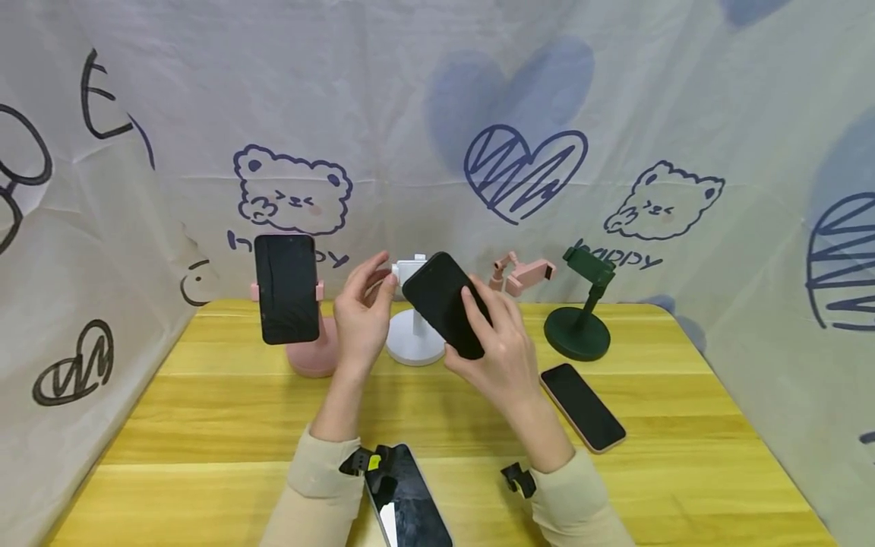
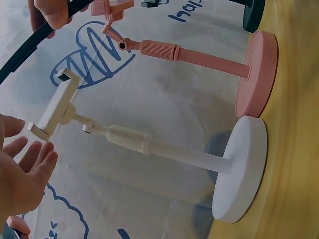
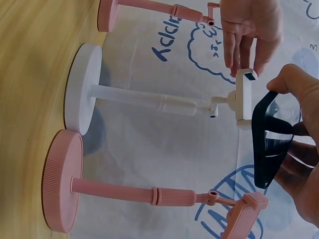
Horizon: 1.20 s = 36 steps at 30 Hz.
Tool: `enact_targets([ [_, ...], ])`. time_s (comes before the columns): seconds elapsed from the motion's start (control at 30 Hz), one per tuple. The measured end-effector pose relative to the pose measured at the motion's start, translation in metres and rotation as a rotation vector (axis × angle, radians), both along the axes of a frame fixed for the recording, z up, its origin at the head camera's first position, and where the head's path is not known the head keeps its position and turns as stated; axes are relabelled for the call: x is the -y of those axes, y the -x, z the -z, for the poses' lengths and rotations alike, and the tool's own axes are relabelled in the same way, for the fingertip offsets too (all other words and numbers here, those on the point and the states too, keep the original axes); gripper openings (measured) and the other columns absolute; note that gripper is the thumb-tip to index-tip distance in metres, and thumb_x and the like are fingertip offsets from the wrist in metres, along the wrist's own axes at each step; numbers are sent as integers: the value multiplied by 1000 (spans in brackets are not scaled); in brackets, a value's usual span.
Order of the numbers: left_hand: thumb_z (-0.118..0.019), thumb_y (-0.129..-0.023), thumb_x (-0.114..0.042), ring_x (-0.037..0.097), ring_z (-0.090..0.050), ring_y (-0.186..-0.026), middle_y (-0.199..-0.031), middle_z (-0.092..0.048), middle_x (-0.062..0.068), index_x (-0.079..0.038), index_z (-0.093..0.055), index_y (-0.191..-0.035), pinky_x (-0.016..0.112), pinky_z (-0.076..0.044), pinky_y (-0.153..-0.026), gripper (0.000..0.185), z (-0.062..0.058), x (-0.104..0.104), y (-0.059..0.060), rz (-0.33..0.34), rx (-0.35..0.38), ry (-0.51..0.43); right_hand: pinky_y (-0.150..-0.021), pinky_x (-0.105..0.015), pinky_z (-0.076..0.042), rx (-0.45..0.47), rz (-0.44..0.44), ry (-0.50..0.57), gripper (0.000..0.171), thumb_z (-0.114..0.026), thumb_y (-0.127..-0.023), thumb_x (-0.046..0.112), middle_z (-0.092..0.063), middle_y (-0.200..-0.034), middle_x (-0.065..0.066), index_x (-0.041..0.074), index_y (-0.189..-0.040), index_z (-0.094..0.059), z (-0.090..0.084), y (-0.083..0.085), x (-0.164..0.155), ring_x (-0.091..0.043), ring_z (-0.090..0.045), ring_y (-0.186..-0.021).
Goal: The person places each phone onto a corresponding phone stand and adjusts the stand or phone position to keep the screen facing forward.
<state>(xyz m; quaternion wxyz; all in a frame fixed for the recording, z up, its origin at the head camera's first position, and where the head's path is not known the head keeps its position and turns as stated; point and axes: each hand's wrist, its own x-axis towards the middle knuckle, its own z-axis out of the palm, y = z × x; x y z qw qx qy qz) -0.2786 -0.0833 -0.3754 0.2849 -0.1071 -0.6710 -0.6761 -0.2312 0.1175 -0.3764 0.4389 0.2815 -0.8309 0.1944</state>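
Note:
My right hand (image 1: 506, 346) grips a black phone (image 1: 437, 292) by its edges, tilted, just in front of a white phone stand (image 1: 403, 346). In the right wrist view, the phone (image 3: 259, 142) is close to the white clamp (image 3: 243, 99), which is mounted on a slim upright post. My left hand (image 1: 361, 323) is at the clamp's left end. Seen from the left wrist, that hand (image 2: 22, 174) has its thumb and fingers spread, fingertips right beside the clamp's end (image 2: 40, 132).
Left of the white stand, a pink stand (image 1: 314, 357) holds a phone (image 1: 287, 289) upright. Further right are another pink stand (image 1: 526, 277) and a dark green stand (image 1: 577, 338). One phone (image 1: 584, 406) lies at the right, another (image 1: 413, 497) near the front.

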Motion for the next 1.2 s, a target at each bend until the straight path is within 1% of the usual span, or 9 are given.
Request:
enact_targets([
  [0.07,-64,-98,-9,27,-62,-124,-138,-60,11,-5,-59,-138,20,-51,-104,40,-2,-1,-3,-5,-42,-10,-95,-44,-59,1,0,1,76,-89,-69,21,-56,-145,-18,2,-137,-61,0,0,-1,-35,-56,-121],
  [0.17,-61,-100,-11,22,-61,-122,-137,-57,13,-3,-55,-139,20,-51,-105,40,-6,-4,-9,-50,-123,-18,-95,-45,-59,-16,-9,13,77,-89,-70,21,-55,-146,-19,2,-138,-60,1,1,-1,-36,-56,-121],
  [0.27,-57,-102,-10,16,-61,-114,-130,-57,18,-1,-53,-138,17,-54,-97,38,-9,-7,-15,-86,-201,-12,-94,-46,-58,-28,-18,32,78,-88,-70,21,-55,-146,-19,2,-140,-58,0,1,-1,-36,-56,-120],
  [0.37,-54,-101,-8,13,-61,-101,-119,-60,20,2,-52,-136,16,-54,-86,36,-14,-10,-21,-30,-242,-17,-96,-46,-58,-47,-20,54,78,-88,-70,21,-56,-145,-20,2,-140,-58,-1,2,-2,-37,-56,-121],
  [0.57,-54,-99,-1,13,-63,-82,-105,-61,11,7,-52,-133,18,-55,-67,34,-19,-14,-29,212,-216,-3,-103,-49,-54,-88,-27,78,79,-88,-69,21,-57,-143,-22,0,-139,-58,-4,3,-6,-41,-56,-123],
  [0.67,-57,-98,1,11,-63,-80,-104,-61,11,6,-53,-131,18,-55,-64,33,-16,-18,-30,275,-184,41,-104,-51,-53,-108,-32,81,80,-89,-69,20,-57,-142,-24,-1,-139,-58,-5,3,-8,-43,-56,-124],
  [0.87,-64,-94,1,8,-64,-81,-101,-66,23,6,-59,-123,17,-56,-64,29,-11,-25,-28,283,-178,111,-104,-51,-53,-133,-35,85,80,-89,-68,21,-57,-141,-26,-2,-138,-58,-6,3,-10,-42,-56,-124],
  [1.03,-67,-92,1,6,-64,-80,-94,-66,22,6,-63,-112,17,-57,-64,21,-8,-28,-27,271,-196,133,-103,-51,-53,-134,-39,95,80,-89,-68,21,-56,-143,-25,-2,-138,-58,-5,2,-8,-42,-56,-123],
  [1.2,-68,-92,1,6,-66,-82,-93,-66,23,8,-63,-109,21,-61,-65,19,-9,-30,-27,280,-205,130,-102,-51,-54,-126,-35,110,79,-88,-69,20,-56,-144,-23,-1,-139,-58,-4,1,-7,-42,-56,-123],
])
